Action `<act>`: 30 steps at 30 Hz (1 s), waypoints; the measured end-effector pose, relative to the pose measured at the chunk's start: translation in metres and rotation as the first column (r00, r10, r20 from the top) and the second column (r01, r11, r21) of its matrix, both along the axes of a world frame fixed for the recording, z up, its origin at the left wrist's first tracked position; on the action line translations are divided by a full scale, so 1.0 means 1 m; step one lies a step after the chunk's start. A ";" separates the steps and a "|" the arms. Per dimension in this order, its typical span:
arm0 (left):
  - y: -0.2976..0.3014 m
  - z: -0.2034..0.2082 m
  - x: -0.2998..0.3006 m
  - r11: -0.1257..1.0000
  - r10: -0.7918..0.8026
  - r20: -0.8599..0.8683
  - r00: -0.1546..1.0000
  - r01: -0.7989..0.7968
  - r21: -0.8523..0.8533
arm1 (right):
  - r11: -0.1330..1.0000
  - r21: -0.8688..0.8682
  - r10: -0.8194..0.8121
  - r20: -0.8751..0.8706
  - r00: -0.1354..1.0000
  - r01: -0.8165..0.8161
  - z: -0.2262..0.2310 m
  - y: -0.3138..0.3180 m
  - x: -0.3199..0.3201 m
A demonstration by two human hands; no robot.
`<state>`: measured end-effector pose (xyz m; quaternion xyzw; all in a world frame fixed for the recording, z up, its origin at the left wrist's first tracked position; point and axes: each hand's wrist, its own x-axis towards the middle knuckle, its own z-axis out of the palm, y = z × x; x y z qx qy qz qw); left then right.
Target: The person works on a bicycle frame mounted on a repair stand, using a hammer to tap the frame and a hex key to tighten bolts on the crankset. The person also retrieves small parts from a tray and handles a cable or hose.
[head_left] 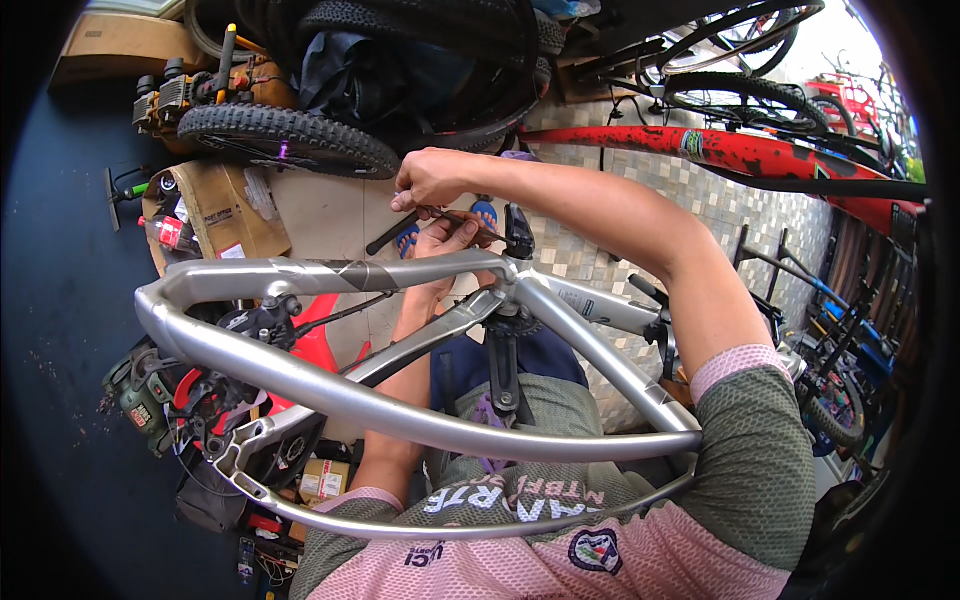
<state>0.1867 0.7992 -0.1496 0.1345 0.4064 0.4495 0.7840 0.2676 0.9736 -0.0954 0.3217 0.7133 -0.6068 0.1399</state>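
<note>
A silver bicycle frame [400, 407] lies across the view in front of my body, with a black crank arm [503, 378] by its bottom bracket. Beyond its upper tube, my left hand [447, 243] is closed around the thin shaft of a tool with a dark bar handle [390, 234]. From above, my right hand [432, 178] grips the same tool at its handle end, fingers curled. The shaft points right, toward a black fitting [518, 232] on the frame. Whether its tip is seated there cannot be made out.
A knobby-tyred wheel [290, 140] and a cardboard box [238, 215] stand at the far left. A red bicycle frame [745, 152] stretches across the far right, near several bicycles. Left of my frame lies a green power tool [142, 398]; small parts and boxes [323, 480] lie below.
</note>
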 end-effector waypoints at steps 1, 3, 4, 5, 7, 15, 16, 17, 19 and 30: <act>-0.001 0.000 0.001 1.000 0.007 0.003 1.000 -0.007 0.005 | 1.000 -0.018 -0.016 -0.002 1.000 0.015 -0.001 -0.001 0.001; -0.003 -0.001 0.001 1.000 0.014 0.030 0.999 -0.014 -0.022 | 0.992 -0.086 -0.085 0.045 0.995 0.089 -0.002 -0.005 0.001; -0.004 -0.002 0.001 0.999 0.019 0.043 0.999 -0.017 -0.036 | 0.985 -0.118 -0.119 0.070 0.990 0.126 -0.002 -0.007 0.001; -0.006 -0.002 0.002 0.999 0.026 0.044 0.999 -0.025 -0.045 | 0.979 -0.136 -0.145 0.069 0.987 0.154 -0.003 -0.008 0.002; -0.008 -0.003 0.004 0.997 0.041 0.046 0.998 -0.038 -0.060 | 0.963 -0.169 -0.200 0.068 0.977 0.209 -0.008 -0.011 0.004; -0.010 -0.010 0.006 0.997 0.068 0.052 0.996 -0.066 -0.047 | 0.916 -0.277 -0.278 0.088 0.957 0.291 -0.015 -0.013 0.007; -0.010 -0.011 0.006 0.997 0.066 0.048 0.997 -0.064 -0.044 | 0.911 -0.287 -0.281 0.091 0.955 0.295 -0.016 -0.014 0.007; -0.011 -0.011 0.007 0.996 0.073 0.048 0.996 -0.071 -0.047 | 0.905 -0.297 -0.290 0.095 0.952 0.305 -0.016 -0.015 0.007; -0.013 -0.009 0.008 0.995 0.086 0.045 0.995 -0.084 -0.054 | 0.891 -0.319 -0.307 0.103 0.946 0.324 -0.020 -0.019 0.008; -0.015 -0.006 0.013 0.993 0.111 0.105 0.988 -0.104 -0.063 | 0.722 -0.484 -0.531 0.071 0.845 0.494 -0.045 -0.040 0.003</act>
